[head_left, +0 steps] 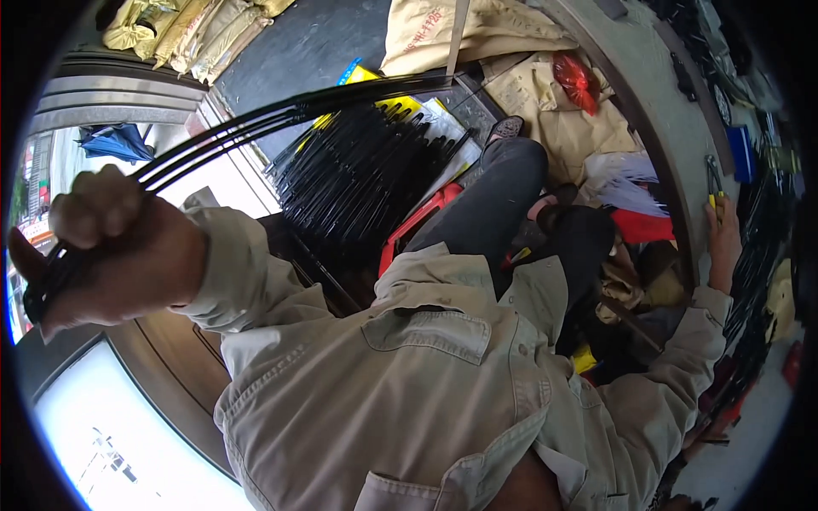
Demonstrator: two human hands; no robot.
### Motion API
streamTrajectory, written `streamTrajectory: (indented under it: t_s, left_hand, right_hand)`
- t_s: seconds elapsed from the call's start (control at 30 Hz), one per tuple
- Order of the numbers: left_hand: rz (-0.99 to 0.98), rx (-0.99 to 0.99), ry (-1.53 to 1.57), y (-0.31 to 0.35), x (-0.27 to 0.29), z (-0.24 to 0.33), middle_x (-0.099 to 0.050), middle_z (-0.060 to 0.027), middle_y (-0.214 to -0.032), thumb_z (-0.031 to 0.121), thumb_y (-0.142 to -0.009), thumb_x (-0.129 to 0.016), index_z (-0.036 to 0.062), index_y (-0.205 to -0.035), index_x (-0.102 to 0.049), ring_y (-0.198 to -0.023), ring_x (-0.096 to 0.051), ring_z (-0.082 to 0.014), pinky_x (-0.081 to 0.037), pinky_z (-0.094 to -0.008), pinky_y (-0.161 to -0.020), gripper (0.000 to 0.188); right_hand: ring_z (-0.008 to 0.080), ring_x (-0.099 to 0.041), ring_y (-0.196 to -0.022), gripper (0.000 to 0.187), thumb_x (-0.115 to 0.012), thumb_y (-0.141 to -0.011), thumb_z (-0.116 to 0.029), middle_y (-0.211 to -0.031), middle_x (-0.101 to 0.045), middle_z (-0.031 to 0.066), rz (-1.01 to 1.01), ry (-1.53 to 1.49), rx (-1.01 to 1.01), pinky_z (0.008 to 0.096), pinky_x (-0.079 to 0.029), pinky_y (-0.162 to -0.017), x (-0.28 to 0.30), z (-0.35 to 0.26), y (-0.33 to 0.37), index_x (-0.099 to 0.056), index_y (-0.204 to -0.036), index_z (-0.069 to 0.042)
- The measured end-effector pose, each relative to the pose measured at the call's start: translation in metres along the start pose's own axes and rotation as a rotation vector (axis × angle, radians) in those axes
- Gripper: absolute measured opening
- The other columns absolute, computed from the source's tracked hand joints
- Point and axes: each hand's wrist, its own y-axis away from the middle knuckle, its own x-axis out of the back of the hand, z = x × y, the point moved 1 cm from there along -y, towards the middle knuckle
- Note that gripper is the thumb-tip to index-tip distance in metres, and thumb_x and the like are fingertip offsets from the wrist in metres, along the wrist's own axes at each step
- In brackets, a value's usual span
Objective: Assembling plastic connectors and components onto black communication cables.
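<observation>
My left hand is raised at the far left, its fingers closed round the ends of several long, thin black strips. The strips run from the fist across to the upper middle, over a big pile of similar black strips. My right hand is at the right, on the grey worktop, with its fingers closed at the yellow handles of a pair of pliers. The jaws of the pliers point away from me.
Tan sacks lie at the back, with more wrapped bundles at upper left. A red plastic bag and a fan of white strips are beyond my knees. A folded blue umbrella is at left. More black strips line the right.
</observation>
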Motion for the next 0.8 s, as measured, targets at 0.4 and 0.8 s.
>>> streamTrajectory:
  t_s: [0.4, 0.8]
  left_hand:
    - [-0.916, 1.004, -1.521, 0.200, 0.040, -0.317, -0.049, -0.0192, -0.119, 0.035, -0.080, -0.055, 0.0097, -0.130, -0.033, -0.103, -0.051, -0.0337, -0.042, -0.0396, -0.087, 0.060]
    - [-0.776, 0.220, -0.743, 0.297, -0.151, -0.248, -0.048, -0.0157, -0.111, 0.031, -0.060, -0.067, 0.0084, -0.108, -0.051, -0.111, -0.042, -0.0333, -0.030, -0.0506, -0.092, 0.055]
  right_hand:
    - [0.0340, -0.054, -0.092, 0.040, -0.062, -0.074, -0.035, -0.106, -0.054, 0.0153, -0.092, 0.477, -0.432, 0.0409, -0.045, -0.076, 0.056, 0.029, 0.072, -0.054, -0.098, -0.004]
    - [0.0291, -0.060, -0.076, 0.027, -0.054, -0.078, -0.027, -0.086, -0.061, 0.0125, -0.134, -0.055, -0.718, 0.0398, -0.049, -0.065, -0.035, 0.097, 0.002, -0.055, -0.100, -0.010]
